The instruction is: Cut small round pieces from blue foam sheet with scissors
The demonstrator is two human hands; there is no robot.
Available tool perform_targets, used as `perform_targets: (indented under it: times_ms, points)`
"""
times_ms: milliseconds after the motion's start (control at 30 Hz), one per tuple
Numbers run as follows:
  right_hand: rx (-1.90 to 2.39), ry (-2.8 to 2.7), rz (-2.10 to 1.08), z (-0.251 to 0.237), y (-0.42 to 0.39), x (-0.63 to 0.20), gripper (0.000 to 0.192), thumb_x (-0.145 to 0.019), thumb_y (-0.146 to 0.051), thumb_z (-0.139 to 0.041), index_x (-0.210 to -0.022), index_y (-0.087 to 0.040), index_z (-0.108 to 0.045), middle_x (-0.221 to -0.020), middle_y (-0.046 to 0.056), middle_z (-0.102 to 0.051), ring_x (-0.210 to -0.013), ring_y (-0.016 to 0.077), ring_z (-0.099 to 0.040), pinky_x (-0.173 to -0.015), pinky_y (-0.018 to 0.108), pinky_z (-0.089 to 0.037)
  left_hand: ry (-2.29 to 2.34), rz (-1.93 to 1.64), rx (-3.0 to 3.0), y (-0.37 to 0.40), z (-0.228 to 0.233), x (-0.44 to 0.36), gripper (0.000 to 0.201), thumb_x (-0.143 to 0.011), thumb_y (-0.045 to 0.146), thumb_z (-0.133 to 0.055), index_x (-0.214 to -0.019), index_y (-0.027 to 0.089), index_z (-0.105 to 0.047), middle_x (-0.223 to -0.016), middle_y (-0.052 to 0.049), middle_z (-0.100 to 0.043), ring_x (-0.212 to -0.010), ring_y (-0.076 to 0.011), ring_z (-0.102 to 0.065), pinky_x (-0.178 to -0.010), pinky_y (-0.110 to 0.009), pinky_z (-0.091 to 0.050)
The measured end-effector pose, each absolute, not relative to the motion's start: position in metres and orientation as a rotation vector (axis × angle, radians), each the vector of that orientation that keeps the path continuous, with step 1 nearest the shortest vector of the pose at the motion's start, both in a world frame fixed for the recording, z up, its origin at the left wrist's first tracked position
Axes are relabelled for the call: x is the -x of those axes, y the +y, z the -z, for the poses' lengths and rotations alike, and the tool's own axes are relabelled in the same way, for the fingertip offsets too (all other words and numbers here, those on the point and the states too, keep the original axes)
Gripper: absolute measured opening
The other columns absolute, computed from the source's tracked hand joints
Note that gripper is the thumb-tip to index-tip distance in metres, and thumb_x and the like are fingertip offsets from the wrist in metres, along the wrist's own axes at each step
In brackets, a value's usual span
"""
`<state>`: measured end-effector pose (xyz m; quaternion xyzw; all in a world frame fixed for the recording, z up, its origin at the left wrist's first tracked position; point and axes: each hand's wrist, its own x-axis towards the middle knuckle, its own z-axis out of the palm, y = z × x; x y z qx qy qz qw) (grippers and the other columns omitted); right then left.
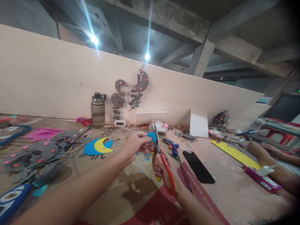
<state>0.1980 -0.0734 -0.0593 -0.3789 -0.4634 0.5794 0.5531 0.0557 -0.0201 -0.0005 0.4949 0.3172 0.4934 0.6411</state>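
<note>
Blue foam, a small round piece [152,137], is pinched between the thumb and fingers of my left hand [134,146], held up above the worktop [112,184]. My right hand [164,170] is closed through the red and yellow handles of the scissors [161,162], whose blades point upward against the piece's right edge. Blue scraps [145,156] lie just below. A black phone [198,167] rests nearby to the right.
</note>
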Motion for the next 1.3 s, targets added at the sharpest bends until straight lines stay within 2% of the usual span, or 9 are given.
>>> perform_targets:
  times_ms: [167,300,633,833,967,1133,1300]
  points:
    - [0.886,-1.086,-1.38,0.059,-0.074,-0.198,0.051,-0.073,-0.055,-0.076,-0.1,-0.026,-0.045,-0.06,-0.011,-0.03,-0.046,0.0045,-0.023,-0.043,0.018,-0.017,0.707,-1.115,-1.125,-0.019,0.003,-0.055,0.026,-0.063,0.03,-0.079,-0.068,0.013,-0.06,-0.067,-0.006,-0.069,-0.053,-0.0129,-0.065,-0.043,-0.018,-0.041]
    - [0.905,-1.072,-1.385,0.061,-0.072,-0.199,0.057,-0.07,-0.057,-0.078,-0.105,-0.027,-0.044,-0.059,-0.012,-0.03,-0.044,0.004,-0.022,-0.042,0.018,-0.016,0.719,-1.116,-1.122,-0.019,0.003,-0.056,0.026,-0.063,0.03,-0.078,-0.068,0.014,-0.059,-0.066,-0.005,-0.069,-0.053,-0.0125,-0.064,-0.043,-0.018,-0.042]
    - [0.897,-1.114,-1.402,0.062,-0.072,-0.198,0.052,-0.073,-0.059,-0.074,-0.101,-0.026,-0.045,-0.058,-0.012,-0.027,-0.044,0.0037,-0.021,-0.041,0.017,-0.016,0.716,-1.115,-1.114,-0.018,0.003,-0.056,0.026,-0.062,0.03,-0.079,-0.068,0.014,-0.059,-0.064,-0.005,-0.068,-0.053,-0.0132,-0.064,-0.043,-0.019,-0.04]
    - [0.952,-1.113,-1.374,0.059,-0.074,-0.196,0.051,-0.072,-0.062,-0.073,-0.092,-0.025,-0.044,-0.057,-0.012,-0.032,-0.041,0.004,-0.025,-0.036,0.016,-0.021,0.728,-1.113,-1.125,-0.019,0.003,-0.056,0.027,-0.063,0.03,-0.078,-0.067,0.014,-0.057,-0.064,-0.004,-0.067,-0.053,-0.0125,-0.063,-0.044,-0.019,-0.04]
    - [0.974,-1.113,-1.333,0.053,-0.077,-0.195,0.049,-0.074,-0.061,-0.071,-0.086,-0.025,-0.041,-0.056,-0.011,-0.035,-0.04,0.0049,-0.029,-0.035,0.017,-0.027,0.737,-1.177,-1.176,-0.018,-0.001,-0.053,0.024,-0.064,0.028,-0.077,-0.072,0.014,-0.059,-0.069,-0.003,-0.066,-0.062,-0.0124,-0.065,-0.049,-0.019,-0.043]
    - [0.943,-1.183,-1.27,0.055,-0.074,-0.198,0.049,-0.077,-0.063,-0.067,-0.096,-0.024,-0.045,-0.059,-0.01,-0.035,-0.042,0.005,-0.026,-0.037,0.018,-0.024,0.741,-1.272,-1.146,-0.017,-0.011,-0.047,0.027,-0.063,0.026,-0.075,-0.072,0.017,-0.05,-0.071,-0.002,-0.066,-0.061,-0.0134,-0.065,-0.052,-0.021,-0.043]
    - [0.861,-1.324,-1.154,0.061,-0.067,-0.202,0.046,-0.084,-0.063,-0.059,-0.104,-0.023,-0.05,-0.065,-0.006,-0.038,-0.051,0.0072,-0.034,-0.046,0.021,-0.028,0.719,-1.327,-1.155,-0.014,-0.013,-0.044,0.026,-0.062,0.026,-0.074,-0.076,0.015,-0.055,-0.062,0.002,-0.06,-0.05,-0.0072,-0.051,-0.049,-0.02,-0.037]
